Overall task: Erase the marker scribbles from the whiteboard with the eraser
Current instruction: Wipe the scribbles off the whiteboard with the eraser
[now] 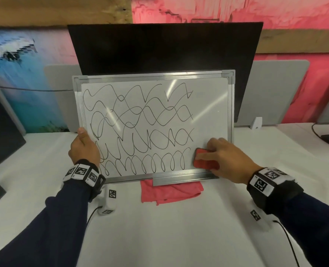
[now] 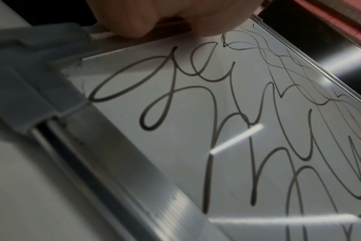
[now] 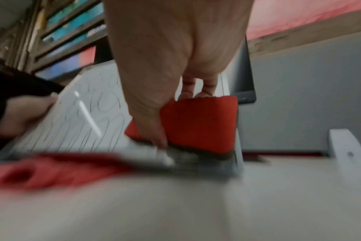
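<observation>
A metal-framed whiteboard (image 1: pixel 213 105) leans tilted against a black monitor, its face covered with looping black marker scribbles (image 1: pixel 140 128). My left hand (image 1: pixel 83 149) grips the board's left frame edge, thumb on the front. My right hand (image 1: pixel 223 160) holds a red eraser (image 1: pixel 205 161) flat on the board's lower right corner, just right of the bottom scribble row. In the left wrist view the scribbles (image 2: pixel 196 101) fill the board (image 2: pixel 258 187) below my fingers (image 2: pixel 155 18). In the right wrist view my thumb and fingers pinch the red eraser (image 3: pixel 200 120) above the bottom frame.
A folded red cloth (image 1: pixel 171 191) lies on the white table (image 1: pixel 179 237) under the board's bottom edge. The black monitor (image 1: pixel 165 49) stands behind the board. Grey dividers, a small white stand (image 1: pixel 257 123) and cables sit at the back and right.
</observation>
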### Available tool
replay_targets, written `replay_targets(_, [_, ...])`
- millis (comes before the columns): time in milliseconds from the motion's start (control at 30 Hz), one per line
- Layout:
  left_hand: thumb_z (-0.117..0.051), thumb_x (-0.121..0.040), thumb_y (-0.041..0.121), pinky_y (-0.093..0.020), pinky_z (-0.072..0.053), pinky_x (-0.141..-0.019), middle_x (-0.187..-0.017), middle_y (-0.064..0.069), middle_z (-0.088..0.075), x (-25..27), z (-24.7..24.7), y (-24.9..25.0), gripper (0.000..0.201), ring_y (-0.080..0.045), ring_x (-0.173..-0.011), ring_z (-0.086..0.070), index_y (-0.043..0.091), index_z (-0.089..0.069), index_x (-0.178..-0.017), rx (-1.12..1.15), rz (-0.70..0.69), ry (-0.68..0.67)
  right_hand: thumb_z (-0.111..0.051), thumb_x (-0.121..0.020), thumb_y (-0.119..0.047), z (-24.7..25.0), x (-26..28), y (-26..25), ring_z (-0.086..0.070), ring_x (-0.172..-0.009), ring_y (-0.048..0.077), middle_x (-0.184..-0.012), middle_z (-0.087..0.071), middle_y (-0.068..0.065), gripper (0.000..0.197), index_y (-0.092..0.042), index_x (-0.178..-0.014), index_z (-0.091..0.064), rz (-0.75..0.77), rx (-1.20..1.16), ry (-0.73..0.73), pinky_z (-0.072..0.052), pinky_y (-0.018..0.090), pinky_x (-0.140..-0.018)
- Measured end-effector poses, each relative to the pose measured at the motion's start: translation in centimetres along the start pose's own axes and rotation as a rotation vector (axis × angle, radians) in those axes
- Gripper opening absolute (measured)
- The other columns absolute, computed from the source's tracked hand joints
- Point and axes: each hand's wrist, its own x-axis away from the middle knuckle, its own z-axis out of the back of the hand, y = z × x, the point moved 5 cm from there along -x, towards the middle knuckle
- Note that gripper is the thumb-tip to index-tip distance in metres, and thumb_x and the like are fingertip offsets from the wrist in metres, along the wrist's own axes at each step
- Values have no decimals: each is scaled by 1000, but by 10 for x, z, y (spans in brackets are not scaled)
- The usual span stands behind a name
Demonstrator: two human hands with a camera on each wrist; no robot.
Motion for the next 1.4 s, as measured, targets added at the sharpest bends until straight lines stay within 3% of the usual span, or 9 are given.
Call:
replay_targets(100, [-14,-98,61,-54,-38,-105,-115,-24,-63,0,0,0,75,-44,-115,-51,8,-64,-114,12,1,-4,-82,-69,-18,23,-14,15,-51,-91,31,-106,-52,4,65,-40,-127,-64,-86,-1,111,-51,45,-73])
replay_targets(233, [-14,-99,59,-53,-38,-104,-115,-25,-63,2,0,1,74,-44,-116,-50,6,-64,-114,12,7,-11,-83,-76,-23,63,-47,20,-52,-102,33,-114,-53,8,66,-39,-134,-58,-273,-74,330,-50,47,-85])
replay_targets(400, [-15,-100,57,-50,-38,-103,-108,-25,-62,2,1,1,71,-43,-113,-52,5,-63,-108,11,-5,-22,-80,-76,-30,38,-47,-8,-52,-95,28,-111,-51,3,65,-42,-135,-53,-75,-23,166,-53,44,-75])
replay_targets(500, [-14,-100,59,-50,-38,-101,-104,-24,-61,1,1,-1,71,-43,-110,-52,6,-62,-102,4,-10,-22,-79,-73,-31,34,-40,3,-52,-95,26,-111,-49,1,68,-44,-134,-52,-74,-4,122,-53,43,-72])
replay_targets(733, [-14,-100,59,-51,-39,-101,-103,-25,-62,-1,1,-1,73,-44,-111,-52,5,-63,-103,-4,3,-9,-73,-83,-41,93,-81,28,-48,-92,21,-111,-46,5,56,-39,-135,-52,-459,-285,568,-41,32,-79])
replay_targets(967, [-13,-99,59,-50,-40,-101,-103,-24,-62,-1,2,-1,75,-43,-109,-53,4,-64,-112,0,-7,-23,-80,-75,-35,52,-70,-10,-51,-94,26,-112,-49,6,65,-38,-134,-53,-213,-193,391,-50,38,-80])
replay_targets(1133, [-12,-98,61,-52,-38,-102,-104,-23,-63,1,4,2,76,-43,-111,-52,8,-63,-114,1,-17,-28,-76,-80,-39,72,-61,26,-50,-92,23,-108,-46,2,58,-40,-134,-54,-371,-234,505,-46,33,-80])
replay_targets(1233, [-13,-98,62,-53,-38,-103,-101,-21,-62,3,5,2,74,-42,-110,-51,8,-64,-104,17,8,-19,-72,-84,-40,96,-85,25,-46,-94,20,-111,-46,3,56,-37,-136,-52,-445,-256,587,-41,31,-82])
replay_targets(1400, [-13,-97,63,-52,-38,-103,-103,-19,-63,4,4,1,77,-41,-111,-51,7,-65,-108,36,47,-16,-72,-86,-39,83,-98,-7,-48,-101,25,-118,-45,5,59,-36,-138,-45,-311,-225,467,-49,37,-83])
